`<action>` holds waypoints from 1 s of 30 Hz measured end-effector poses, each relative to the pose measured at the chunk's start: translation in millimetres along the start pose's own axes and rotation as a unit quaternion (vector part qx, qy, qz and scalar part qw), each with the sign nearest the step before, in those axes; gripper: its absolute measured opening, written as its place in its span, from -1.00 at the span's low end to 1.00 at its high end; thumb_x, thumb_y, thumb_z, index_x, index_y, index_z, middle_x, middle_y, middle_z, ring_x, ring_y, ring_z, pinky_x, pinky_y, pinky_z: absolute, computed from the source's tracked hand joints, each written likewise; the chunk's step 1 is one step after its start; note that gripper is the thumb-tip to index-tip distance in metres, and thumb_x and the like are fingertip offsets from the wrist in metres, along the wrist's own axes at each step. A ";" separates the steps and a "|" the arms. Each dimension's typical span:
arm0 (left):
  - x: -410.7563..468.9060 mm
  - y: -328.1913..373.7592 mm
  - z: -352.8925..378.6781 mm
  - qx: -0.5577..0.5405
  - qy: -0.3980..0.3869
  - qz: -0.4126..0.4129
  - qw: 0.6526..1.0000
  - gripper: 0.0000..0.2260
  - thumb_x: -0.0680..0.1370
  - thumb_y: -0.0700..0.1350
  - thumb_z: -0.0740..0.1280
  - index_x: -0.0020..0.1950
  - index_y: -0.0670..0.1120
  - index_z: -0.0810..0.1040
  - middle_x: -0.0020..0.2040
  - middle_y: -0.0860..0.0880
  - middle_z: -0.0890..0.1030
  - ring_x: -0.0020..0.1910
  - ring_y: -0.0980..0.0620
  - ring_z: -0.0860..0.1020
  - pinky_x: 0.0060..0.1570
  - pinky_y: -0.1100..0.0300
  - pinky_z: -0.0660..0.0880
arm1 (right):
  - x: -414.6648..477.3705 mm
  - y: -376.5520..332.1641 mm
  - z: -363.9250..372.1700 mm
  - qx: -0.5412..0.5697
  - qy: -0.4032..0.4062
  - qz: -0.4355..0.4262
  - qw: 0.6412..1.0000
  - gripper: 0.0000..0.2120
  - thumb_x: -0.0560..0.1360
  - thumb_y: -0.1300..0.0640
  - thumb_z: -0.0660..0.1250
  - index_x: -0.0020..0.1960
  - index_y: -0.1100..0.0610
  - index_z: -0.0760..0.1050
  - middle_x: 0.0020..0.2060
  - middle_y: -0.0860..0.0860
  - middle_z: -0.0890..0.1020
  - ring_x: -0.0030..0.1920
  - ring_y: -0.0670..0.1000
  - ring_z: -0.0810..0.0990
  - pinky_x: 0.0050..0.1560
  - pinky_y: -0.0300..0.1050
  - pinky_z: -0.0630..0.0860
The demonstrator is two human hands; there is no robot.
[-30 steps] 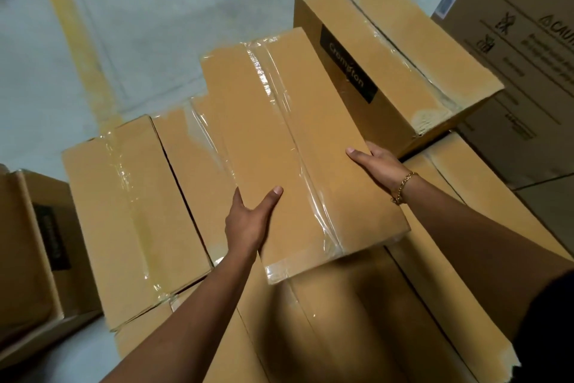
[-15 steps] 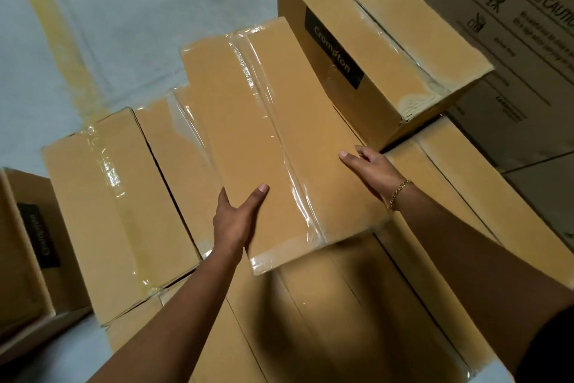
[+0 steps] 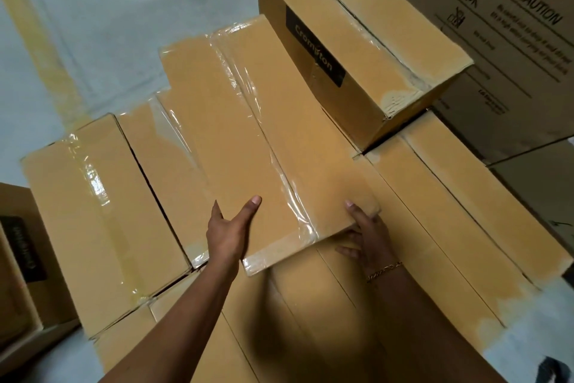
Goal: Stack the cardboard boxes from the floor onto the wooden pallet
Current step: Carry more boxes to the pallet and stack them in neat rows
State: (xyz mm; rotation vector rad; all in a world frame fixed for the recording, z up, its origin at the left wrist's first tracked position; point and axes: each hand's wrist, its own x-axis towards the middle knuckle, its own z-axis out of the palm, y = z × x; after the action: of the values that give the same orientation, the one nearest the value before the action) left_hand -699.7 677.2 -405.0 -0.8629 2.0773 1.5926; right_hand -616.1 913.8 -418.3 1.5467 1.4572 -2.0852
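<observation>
Head view: one camera, looking down on a layer of cardboard boxes.

1. Centre box point(image 3: 261, 134): a long, flat carton with clear tape down its top seam. It lies over the lower layer, running away from me and slightly to the left. Its near end stands raised and casts a shadow on the near box point(image 3: 310, 320) beneath. Whether its far end rests on the layer I cannot tell.

2. My left hand point(image 3: 228, 235) grips the near left corner of the centre box. The thumb lies flat on the top face and the fingers wrap the left side, out of sight.

3. My right hand point(image 3: 369, 235) grips the near right corner. The thumb presses on the top face and the fingers curl beneath the near edge. A gold bracelet point(image 3: 383, 270) sits on that wrist.

4. Left box point(image 3: 93, 211): taped, lying just beside the centre box at the lower level.

5. Right box point(image 3: 466, 211): long, in the same lower layer, on the far side of my right arm.

6. Labelled box point(image 3: 357, 41): it sits on the layer, close beside the far right side of the centre box; its black label reads "Crompton".

7. Large carton point(image 3: 512, 56): at the right edge, printed "CAUTION".

8. Edge box point(image 3: 18, 274): at the left edge, lower than the layer.

9. Grey floor point(image 3: 108, 9): beyond the boxes, crossed by a yellow line point(image 3: 34, 25).
</observation>
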 end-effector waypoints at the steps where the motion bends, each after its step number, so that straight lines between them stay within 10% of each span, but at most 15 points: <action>1: -2.5 3.2 5.7 0.000 -0.001 0.007 1.000 -0.06 0.44 0.15 0.58 0.65 -0.13 0.19 0.34 0.04 0.48 0.28 -0.02 0.49 0.31 0.11 0.41 | 1.6 -5.5 -1.6 0.008 0.003 -0.006 1.000 -0.37 0.38 -0.19 0.57 0.37 -0.10 0.46 0.23 0.05 0.63 0.22 0.15 0.62 -0.18 0.11 0.67; 20: -11.9 21.9 113.9 0.006 -0.011 0.026 1.000 0.07 0.39 0.32 0.55 0.70 0.03 0.03 0.65 -0.03 0.25 0.59 -0.07 0.28 0.54 0.00 0.26 | 58.9 -90.9 -56.8 -0.035 0.002 -0.039 0.999 -0.46 0.51 -0.16 0.47 0.37 0.07 0.44 0.18 0.06 0.62 0.18 0.07 0.59 -0.05 0.22 0.69; 30: -12.5 32.0 117.9 -0.012 -0.011 0.022 1.000 -0.01 0.46 0.25 0.53 0.70 0.12 -0.01 0.62 -0.03 0.29 0.57 -0.07 0.30 0.28 0.20 0.23 | 63.4 -85.5 -36.0 -0.002 0.024 -0.051 0.998 -0.65 0.48 -0.13 0.52 0.17 -0.02 0.53 0.24 0.02 0.56 0.28 0.10 0.49 -0.12 0.13 0.71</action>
State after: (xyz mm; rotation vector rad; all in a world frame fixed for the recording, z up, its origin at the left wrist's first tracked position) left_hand -719.6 798.4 -407.5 -0.8085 2.0792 1.6442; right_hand -674.5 1009.8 -417.8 1.5624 1.5860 -2.1131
